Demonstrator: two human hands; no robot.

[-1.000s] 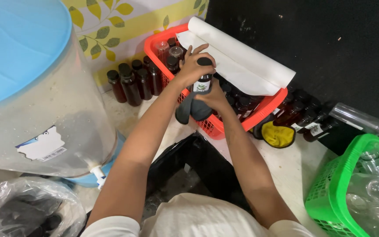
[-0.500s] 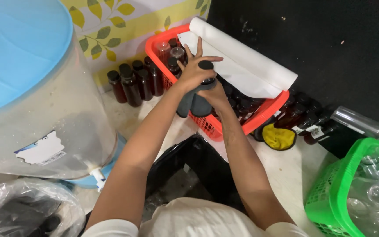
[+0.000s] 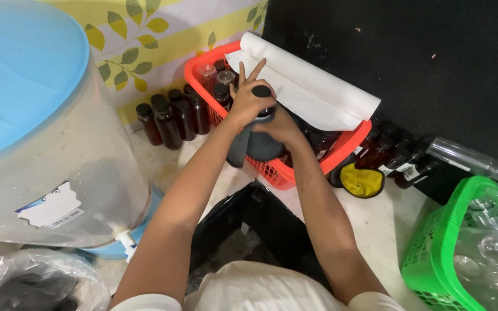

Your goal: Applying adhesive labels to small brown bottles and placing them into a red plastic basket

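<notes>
My right hand (image 3: 279, 128) grips a dark bottle (image 3: 256, 144) around its body, just in front of a red basket (image 3: 272, 170). On the bottle's black cap (image 3: 261, 91) rests my left hand (image 3: 246, 98), thumb and fingers around the cap, two fingers sticking up. The basket holds several dark bottles (image 3: 221, 92) and a roll of white paper (image 3: 312, 86) lying across it.
A row of brown bottles (image 3: 168, 118) stands by the wall on the left. A big clear water container with a blue lid (image 3: 24, 86) fills the left. More dark bottles (image 3: 399, 161), a yellow cloth (image 3: 362, 180) and a green basket of clear bottles (image 3: 468, 247) are at right.
Both hands stay on the bottle. My left hand has shifted on the cap, its fingers turning and lifting.
</notes>
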